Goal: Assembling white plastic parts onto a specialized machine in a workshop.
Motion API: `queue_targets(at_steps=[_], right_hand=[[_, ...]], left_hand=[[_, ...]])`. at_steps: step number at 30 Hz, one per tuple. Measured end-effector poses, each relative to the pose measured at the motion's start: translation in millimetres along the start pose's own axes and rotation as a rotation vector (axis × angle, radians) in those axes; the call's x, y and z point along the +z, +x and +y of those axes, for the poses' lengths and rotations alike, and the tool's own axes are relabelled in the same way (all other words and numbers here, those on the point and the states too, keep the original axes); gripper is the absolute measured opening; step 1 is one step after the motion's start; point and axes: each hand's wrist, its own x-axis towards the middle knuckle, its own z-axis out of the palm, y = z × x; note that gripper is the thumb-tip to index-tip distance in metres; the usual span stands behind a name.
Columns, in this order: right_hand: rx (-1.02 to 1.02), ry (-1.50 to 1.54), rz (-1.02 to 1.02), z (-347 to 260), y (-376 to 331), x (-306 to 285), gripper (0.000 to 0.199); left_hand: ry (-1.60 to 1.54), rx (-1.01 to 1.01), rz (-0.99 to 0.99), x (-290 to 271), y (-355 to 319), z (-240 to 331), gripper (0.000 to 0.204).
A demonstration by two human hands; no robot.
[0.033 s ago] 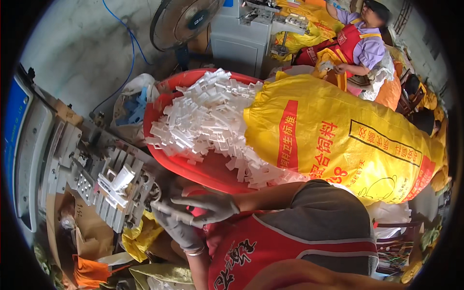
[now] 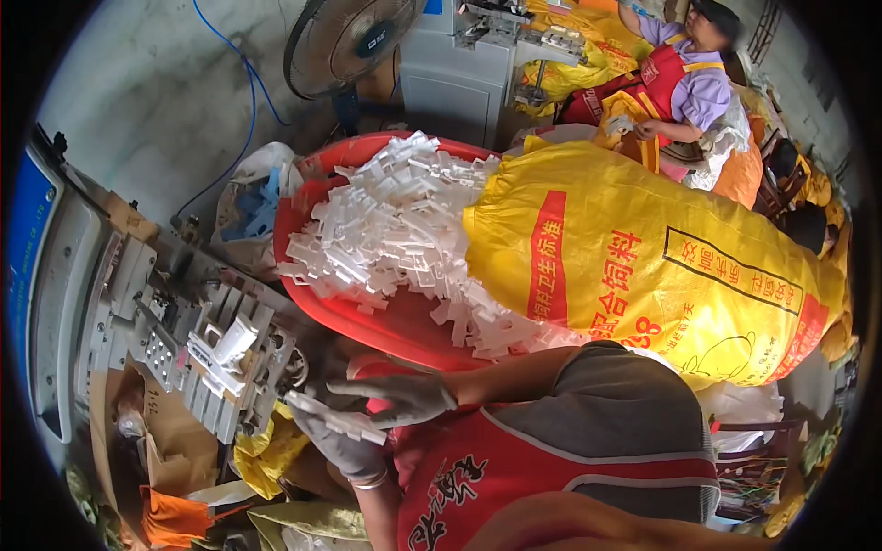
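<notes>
My left hand [image 2: 344,450], in a grey glove, holds a flat white plastic piece [image 2: 342,421] along its fingers and palm. Just above it is my right hand [image 2: 409,399], also gloved, its fingers stretched out and apart from the thumb. I see nothing in the right hand. Beside the hands, on the left, a machine's slotted metal bed [image 2: 225,413] carries a white holder [image 2: 225,354] with a dark mark on it. Behind the hands a red tub [image 2: 367,332] is heaped with similar white plastic pieces [image 2: 395,230].
A full yellow sack [image 2: 597,248] leans over the tub's right side. A fan [image 2: 354,46] stands behind, near a grey cabinet [image 2: 455,92]. Another person [image 2: 680,92] works at the back right. Below the machine are a cardboard box [image 2: 175,441] and orange cloth [image 2: 175,516].
The white piece in my left hand has turned and shows more plainly. My right hand's fingers have drawn slightly away from it.
</notes>
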Motion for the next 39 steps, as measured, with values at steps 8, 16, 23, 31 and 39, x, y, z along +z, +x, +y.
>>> queue_targets(at_steps=[8,16,23,31,39], right_hand=[[-0.164,-0.287,-0.112,13.1,-10.7,21.6,0.068],[-0.012,-0.211,0.0,26.4,-20.3,32.6,0.066],[0.018,-0.121,-0.056,27.2,-21.4,31.3,0.068],[0.113,0.04,-0.013,6.5,-19.6,2.5,0.06],[0.252,0.592,0.043,52.0,-22.2,-10.8,0.057]], left_hand=[[-0.56,-0.383,0.239,-3.3,-15.7,-48.4,0.064],[-0.925,-0.863,0.408,6.5,4.2,-23.8,0.059],[-0.478,-0.127,0.165,9.4,-21.8,-45.5,0.086],[0.495,0.411,0.038,3.4,-4.1,-21.1,0.079],[-0.734,-0.616,0.009,-23.7,-0.8,7.1,0.037]])
